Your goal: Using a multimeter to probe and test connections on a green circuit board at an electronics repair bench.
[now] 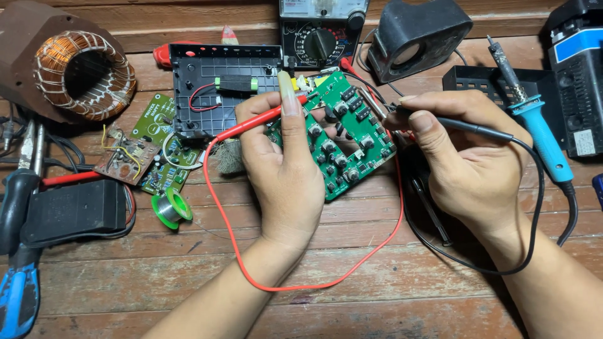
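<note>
Left hand (286, 166) closed around the edge of a green circuit board (345, 135), fingers (290, 100) also pinching a red multimeter probe (264, 120) against it, probe tip near the board's upper left corner. Board tilted, raised off the wooden tabletop (352, 276), studded with round black components. Right hand (461, 157) closed on a black multimeter probe (461, 125), thumb and fingers (422, 122) narrow around its shaft, tip touching the board's right edge. Red lead (251, 263) looping down over the tabletop below the left wrist and back up toward the meter; black lead (534, 207) curving around the right wrist. Analog multimeter (321, 31) standing at the far edge, just behind the board. Black plastic housing (220, 88) with a small green-ended part inside, lying left of the board. Two smaller circuit boards (147, 144) farther left, overlapping each other, with a green solder spool (171, 208) just below them. Copper-wound motor stator (85, 75) at far left. Blue-handled soldering iron (534, 119) resting at right, beside a black soldering station (581, 75). Pliers (22, 238) with blue grips at the left edge, next to a black box (75, 210).
</note>
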